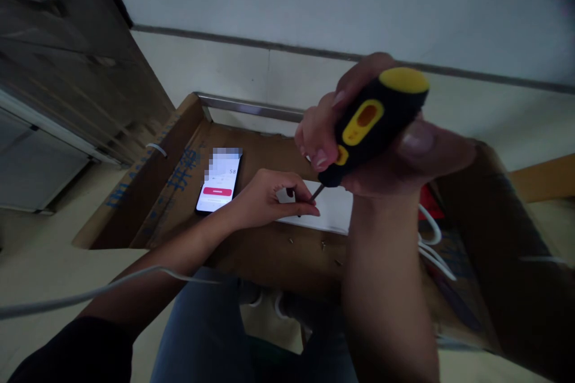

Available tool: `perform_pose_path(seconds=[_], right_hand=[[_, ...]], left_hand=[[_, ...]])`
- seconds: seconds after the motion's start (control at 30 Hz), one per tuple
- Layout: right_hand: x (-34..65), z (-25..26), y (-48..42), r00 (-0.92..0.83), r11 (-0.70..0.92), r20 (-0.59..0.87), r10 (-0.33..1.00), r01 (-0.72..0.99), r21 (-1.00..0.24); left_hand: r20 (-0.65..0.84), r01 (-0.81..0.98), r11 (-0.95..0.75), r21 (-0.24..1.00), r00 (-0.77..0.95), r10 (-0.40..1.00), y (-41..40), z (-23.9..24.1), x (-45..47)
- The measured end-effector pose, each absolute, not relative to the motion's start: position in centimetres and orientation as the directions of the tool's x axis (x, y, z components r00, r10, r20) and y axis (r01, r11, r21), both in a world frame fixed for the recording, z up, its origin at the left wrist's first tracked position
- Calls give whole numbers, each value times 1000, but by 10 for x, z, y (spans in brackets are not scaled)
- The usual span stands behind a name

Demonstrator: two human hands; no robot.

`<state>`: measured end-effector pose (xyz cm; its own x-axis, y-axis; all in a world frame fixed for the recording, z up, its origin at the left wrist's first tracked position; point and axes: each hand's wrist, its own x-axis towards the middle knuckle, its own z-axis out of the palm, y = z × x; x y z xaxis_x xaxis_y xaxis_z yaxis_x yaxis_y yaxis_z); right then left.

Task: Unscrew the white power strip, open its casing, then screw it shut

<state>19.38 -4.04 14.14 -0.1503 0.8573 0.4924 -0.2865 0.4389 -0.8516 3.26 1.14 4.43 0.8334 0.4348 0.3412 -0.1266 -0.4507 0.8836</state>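
My right hand (pixel 404 143) is wrapped round the black and yellow handle of a screwdriver (pixel 366 125), held tilted with its shaft pointing down and to the left. The screwdriver's tip ends at the fingertips of my left hand (pixel 272 197). Thumb and fingers of that hand are pinched together over a white flat rectangular piece (pixel 332 209); what sits between them is too small to make out. Several small screws (pixel 323 245) lie loose on the brown cardboard just in front of the white piece.
A lit phone (pixel 219 182) lies left of my left hand. The work surface is a cardboard-lined tray (pixel 251 257) with raised sides. White cable (pixel 433 245) and a red item (pixel 431 203) are at the right. Another pale cable (pixel 112 284) crosses my left forearm. A wall stands behind.
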Motion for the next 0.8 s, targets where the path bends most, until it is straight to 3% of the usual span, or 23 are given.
perform_pose_path(seconds=[0.23, 0.5, 0.7, 0.8], right_hand=[[188, 134, -38, 128, 566, 557, 821, -49, -823], [177, 154, -48, 161, 599, 590, 791, -9, -801], [159, 164, -43, 444, 683, 656, 611, 123, -720], [162, 171, -52, 389, 625, 706, 592, 331, -706]], left_hand=[[322, -169, -386, 907, 869, 376, 14, 46, 30], [315, -178, -460, 870, 918, 242, 17, 56, 30], [262, -156, -445, 882, 946, 189, 19, 55, 27], [260, -160, -451, 878, 951, 167, 19, 54, 27]])
